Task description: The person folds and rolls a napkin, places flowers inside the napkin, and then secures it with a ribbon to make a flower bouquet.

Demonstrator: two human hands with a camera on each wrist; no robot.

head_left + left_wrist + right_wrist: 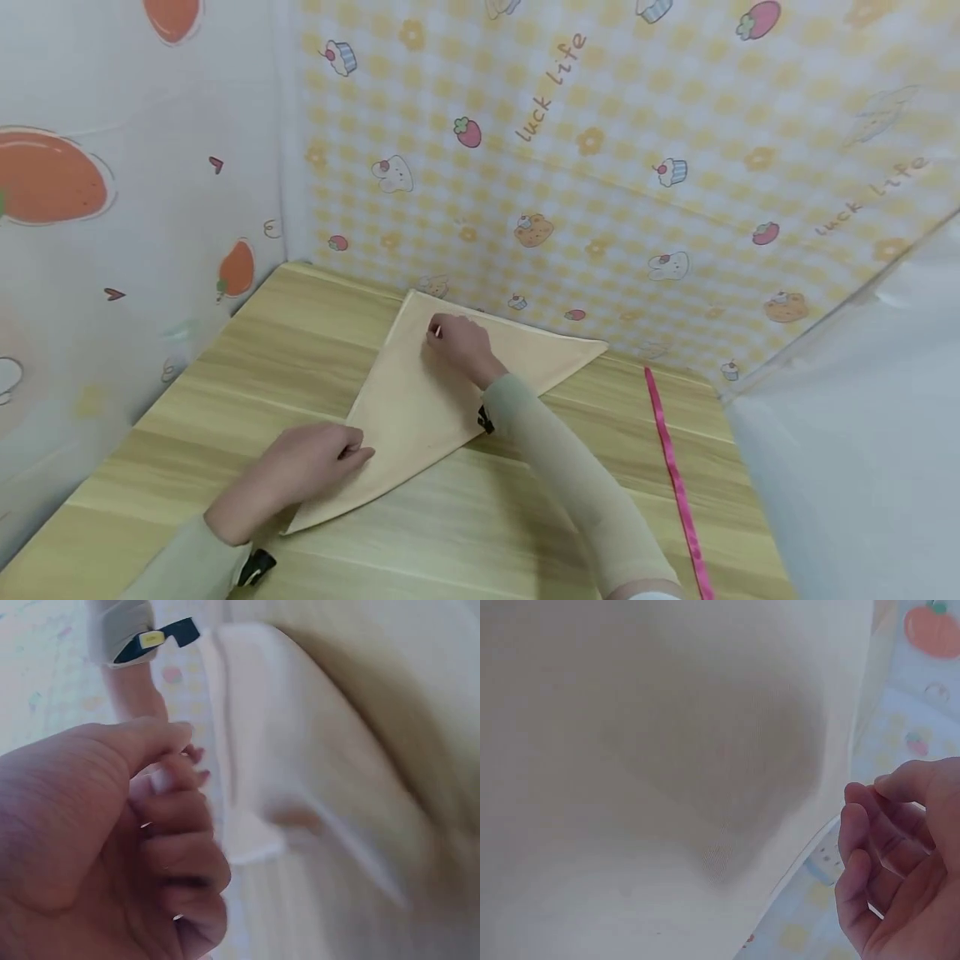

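Observation:
A cream cloth [405, 417] lies as a triangle on the wooden table. Beside its near left corner, my left hand [300, 462] hovers with thumb against forefinger and the other fingers curled. The left wrist view shows nothing in that left hand [150, 832]. Over the cloth's far part is my right hand [461, 343], its fingers loosely bent. In the right wrist view this right hand [900, 855] holds nothing, and the cloth [592, 787] spreads beside it. The left wrist view is blurred around the cloth [277, 720].
A narrow pink ribbon [675, 475] lies along the table's right side. Behind the wooden table [225, 383] hangs a yellow checked wall sheet [600, 192], touching the cloth's far edge. White sheets with printed fruit close off the left side [150, 200].

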